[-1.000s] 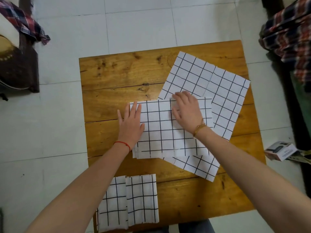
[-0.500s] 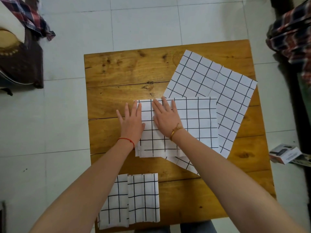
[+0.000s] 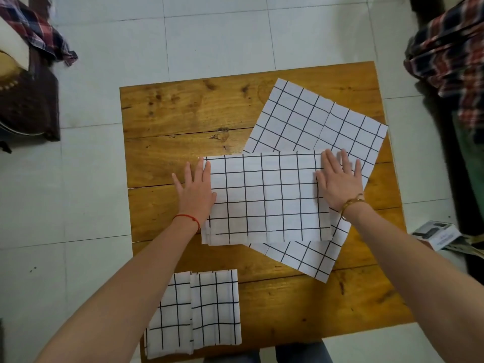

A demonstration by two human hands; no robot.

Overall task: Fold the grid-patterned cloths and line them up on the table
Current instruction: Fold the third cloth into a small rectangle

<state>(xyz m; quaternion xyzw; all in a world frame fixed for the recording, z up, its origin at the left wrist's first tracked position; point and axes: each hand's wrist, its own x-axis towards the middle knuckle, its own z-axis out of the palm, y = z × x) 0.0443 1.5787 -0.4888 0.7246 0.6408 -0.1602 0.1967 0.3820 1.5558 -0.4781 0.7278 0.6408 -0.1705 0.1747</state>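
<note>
A half-folded white cloth with a black grid (image 3: 264,197) lies flat in the middle of the wooden table (image 3: 183,121). My left hand (image 3: 195,191) presses flat on its left edge, fingers spread. My right hand (image 3: 337,180) lies flat on its right edge, fingers apart. Under it, an unfolded grid cloth (image 3: 322,121) spreads at an angle toward the far right corner. Two folded grid cloths (image 3: 199,310) sit side by side at the near left edge of the table.
White tiled floor surrounds the table. A dark wooden piece of furniture with plaid fabric (image 3: 28,82) stands at the far left. Plaid fabric (image 3: 450,56) hangs at the far right. A small box (image 3: 436,233) lies on the floor to the right.
My right hand slid from the cloth's left part across to its right edge, smoothing it flat. My left hand stayed on the left edge.
</note>
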